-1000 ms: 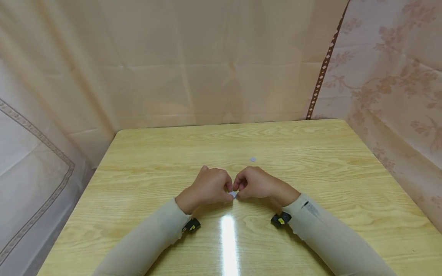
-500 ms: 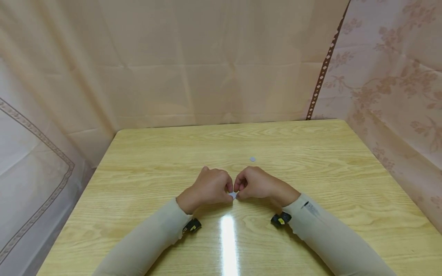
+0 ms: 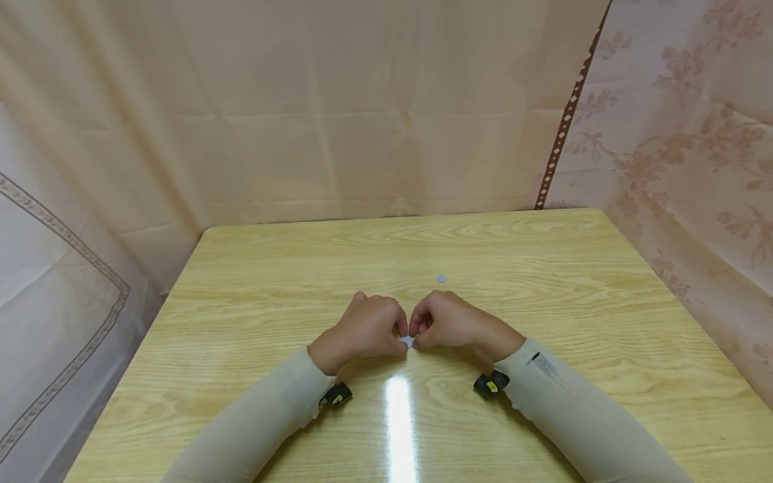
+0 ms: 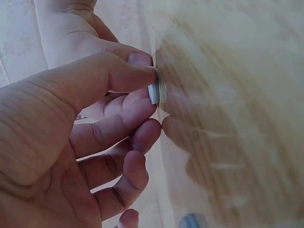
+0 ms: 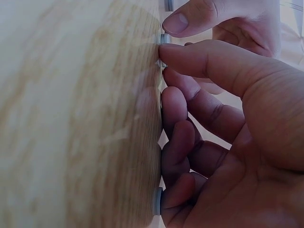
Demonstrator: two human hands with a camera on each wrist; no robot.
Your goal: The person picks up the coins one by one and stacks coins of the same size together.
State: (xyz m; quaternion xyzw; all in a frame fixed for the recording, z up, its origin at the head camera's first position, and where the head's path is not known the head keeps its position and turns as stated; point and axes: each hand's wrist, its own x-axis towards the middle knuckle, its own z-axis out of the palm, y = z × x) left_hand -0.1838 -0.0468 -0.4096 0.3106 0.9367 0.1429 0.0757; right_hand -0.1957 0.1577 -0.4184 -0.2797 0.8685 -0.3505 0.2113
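A small pale grey disc (image 3: 408,342) lies low at the table surface between the fingertips of both hands. My left hand (image 3: 376,327) pinches it from the left with thumb and forefinger; in the left wrist view the disc's thin edge (image 4: 153,93) shows between them. From the right, my right hand (image 3: 445,320) pinches the same disc, its thumb tip close to the left thumb. In the right wrist view the disc (image 5: 165,39) is mostly covered by the thumbs. The right hand's other fingers curl inward, near the tabletop.
A second small pale grey disc (image 3: 442,278) lies flat on the wooden table (image 3: 272,268), beyond the hands. Beige curtains (image 3: 374,121) hang behind the table, with a floral cloth (image 3: 694,147) on the right.
Both hands stay almost in place at the disc, with only a very slight shift at the fingertips. The second disc has not moved.
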